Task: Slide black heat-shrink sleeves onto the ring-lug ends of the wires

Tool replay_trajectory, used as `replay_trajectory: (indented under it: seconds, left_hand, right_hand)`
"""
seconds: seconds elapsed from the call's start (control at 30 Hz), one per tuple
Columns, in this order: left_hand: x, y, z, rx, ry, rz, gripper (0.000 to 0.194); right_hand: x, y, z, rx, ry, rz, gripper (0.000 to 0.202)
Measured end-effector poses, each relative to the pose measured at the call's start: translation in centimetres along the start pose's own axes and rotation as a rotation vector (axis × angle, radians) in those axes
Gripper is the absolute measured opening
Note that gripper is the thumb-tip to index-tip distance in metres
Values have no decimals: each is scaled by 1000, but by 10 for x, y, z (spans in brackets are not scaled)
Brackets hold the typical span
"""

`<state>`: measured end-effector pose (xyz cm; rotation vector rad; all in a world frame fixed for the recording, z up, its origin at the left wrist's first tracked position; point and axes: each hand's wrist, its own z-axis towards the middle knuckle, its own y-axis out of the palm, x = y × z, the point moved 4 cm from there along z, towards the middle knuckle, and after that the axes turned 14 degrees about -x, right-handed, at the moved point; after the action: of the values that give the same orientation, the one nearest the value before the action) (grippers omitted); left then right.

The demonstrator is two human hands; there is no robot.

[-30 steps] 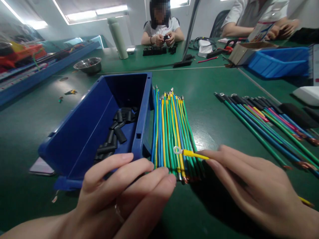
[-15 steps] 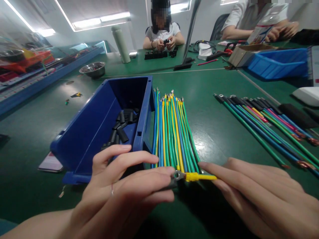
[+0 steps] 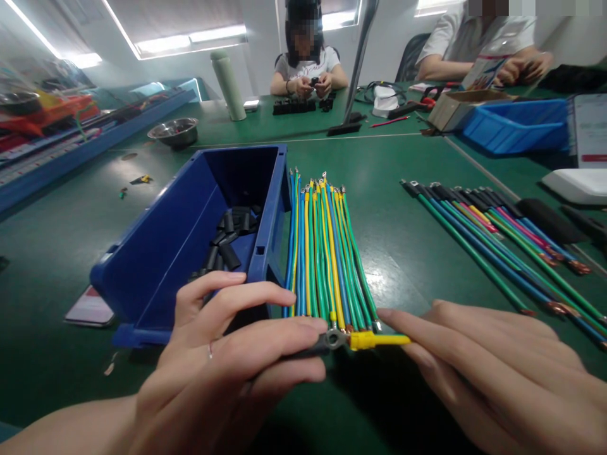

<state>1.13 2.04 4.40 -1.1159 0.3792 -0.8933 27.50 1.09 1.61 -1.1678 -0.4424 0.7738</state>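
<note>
Yellow wire (image 3: 386, 340) betw. hands, ring lug (image 3: 334, 339) right at blk sleeve (image 3: 317, 347).
LH (image 3: 241, 354) pinches sleeve, RH (image 3: 493, 366) fingertips closed on wire; ring outside sleeve, contact unclear. Just past grip: wire row (image 3: 327, 265); L of row, blue bin (image 3: 156, 253) w/ blk pcs (image 3: 230, 256).

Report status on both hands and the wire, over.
Left hand pinching black sleeve. Right hand holding yellow wire, ring terminal at sleeve's mouth. Blue bin close beyond left hand, wire row just beyond terminal.

The bin (image 3: 165, 234), with tubes (image 3: 229, 254) inside, stands left of the cable row (image 3: 327, 259).
</note>
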Motion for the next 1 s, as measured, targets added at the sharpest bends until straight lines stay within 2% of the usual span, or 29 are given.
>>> replay_trajectory:
  seconds: [0.1,0.23,0.27,0.4,0.53,0.83,1.0]
  left_hand:
    - [0,5,-2,90,-89,7,22]
    - [-1,9,0,-60,-17,55,22]
    - [-3,8,0,-63,-4,65,21]
    - [-5,7,2,-48,-4,92,15]
    - [-1,8,2,-11,4,97,23]
    - [3,6,2,55,38,54,25]
    - [3,8,5,33,63,37,28]
  right_hand:
    - [-4,-4,6,34,-52,-12,25]
    - [-5,-8,15,65,-98,6,27]
    - [-5,-8,16,62,-113,9,27]
    - [-4,-6,17,50,-156,-7,27]
    - [-2,-4,13,42,-150,-14,27]
    - [-6,-3,16,40,-151,93,27]
    - [-7,-1,14,18,-153,135,28]
